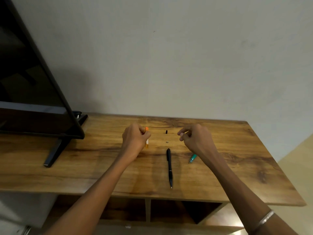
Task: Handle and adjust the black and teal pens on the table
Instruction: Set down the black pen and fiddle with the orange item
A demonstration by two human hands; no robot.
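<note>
With the left hand [135, 138] grasping an orange pen [147, 139] and the right hand [194, 136] pinching something too small to tell, the black pen [169, 167] and teal pen [192, 158] lie untouched on the desk [245, 150], so the next move likely calls for freeing a hand.

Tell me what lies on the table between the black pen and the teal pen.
Nothing: in the head view, bare wood separates the black pen from the teal pen, whose far end the right forearm hides.
</note>
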